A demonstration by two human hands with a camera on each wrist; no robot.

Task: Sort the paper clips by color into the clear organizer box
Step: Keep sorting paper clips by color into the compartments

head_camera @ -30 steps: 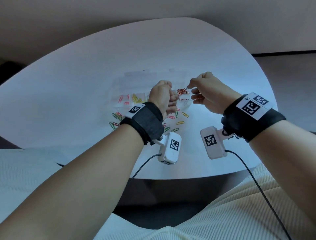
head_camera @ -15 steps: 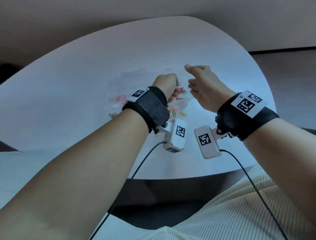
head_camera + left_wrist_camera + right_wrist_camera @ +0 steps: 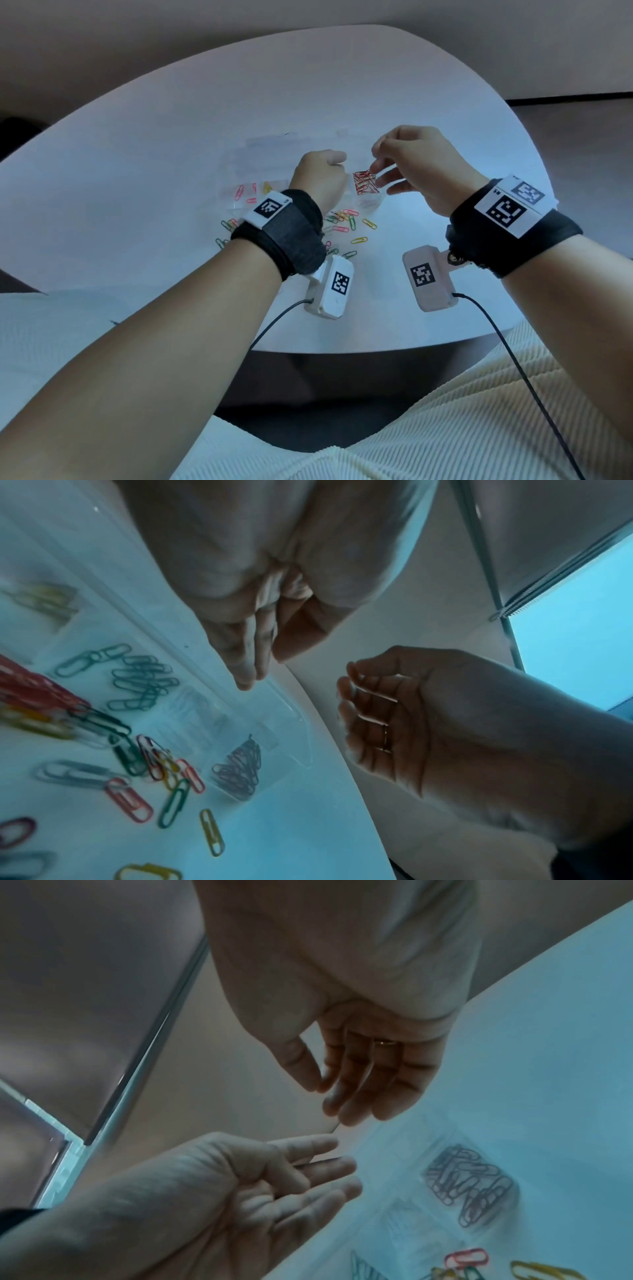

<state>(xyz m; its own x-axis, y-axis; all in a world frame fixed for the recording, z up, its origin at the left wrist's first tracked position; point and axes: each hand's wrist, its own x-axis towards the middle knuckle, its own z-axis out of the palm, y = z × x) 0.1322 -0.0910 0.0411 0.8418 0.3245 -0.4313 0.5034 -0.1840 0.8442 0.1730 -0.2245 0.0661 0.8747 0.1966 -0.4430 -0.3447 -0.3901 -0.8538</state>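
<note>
The clear organizer box (image 3: 274,161) lies mid-table. Red clips (image 3: 364,183) fill one right-hand compartment; pink clips (image 3: 239,192) and yellow clips (image 3: 267,186) lie in left ones. My right hand (image 3: 375,168) hovers over the red pile, thumb tip against forefinger. The right wrist view shows its fingers (image 3: 346,1096) fairly straight, with no clip between them. My left hand (image 3: 318,174) is just left of the red pile, over the box. Its fingers (image 3: 245,680) are straight and its palm (image 3: 274,1191) is bare.
Loose clips (image 3: 342,222) in mixed colours lie scattered on the white table (image 3: 137,171) in front of the box, under my left wrist. A grey clip pile (image 3: 240,769) fills the box's corner compartment. The table edge (image 3: 376,349) is close to my lap.
My right hand, with fingers lifted half a second ago, has dipped its fingertips down to the red pile. My left hand has shifted slightly left.
</note>
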